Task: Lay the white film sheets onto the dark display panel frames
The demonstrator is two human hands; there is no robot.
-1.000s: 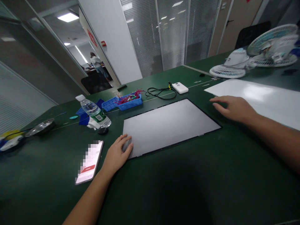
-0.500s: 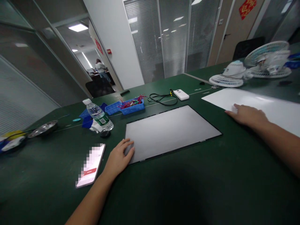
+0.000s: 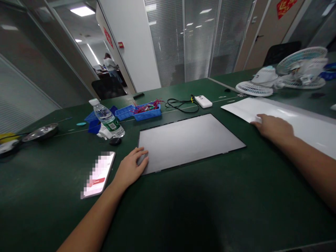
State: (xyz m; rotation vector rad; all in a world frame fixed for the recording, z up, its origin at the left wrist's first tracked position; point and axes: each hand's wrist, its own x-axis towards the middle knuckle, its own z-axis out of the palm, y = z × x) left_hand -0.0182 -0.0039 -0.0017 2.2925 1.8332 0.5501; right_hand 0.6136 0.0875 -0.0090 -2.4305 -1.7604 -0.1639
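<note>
A flat grey panel (image 3: 189, 140) with a thin black frame lies on the green table. My left hand (image 3: 131, 164) rests at its left edge, fingers spread over the corner area and the thumb on the surface. To the right is a large glossy white sheet (image 3: 307, 122). My right hand (image 3: 274, 126) pinches the sheet's near left edge, which bows up slightly from the table. The fingertips under or behind that edge are partly hidden.
Left of the panel are a phone (image 3: 98, 175), a water bottle (image 3: 107, 119) and a black mouse (image 3: 115, 141). Behind stand a blue tray of wires (image 3: 147, 112), a black cable (image 3: 181, 105) and a white box (image 3: 203, 101). Fan parts (image 3: 258, 84) sit back right.
My right hand has closed on the white sheet's edge, and that edge has shifted a little left, toward the panel. My left hand stays on the panel. The view has tilted slightly.
</note>
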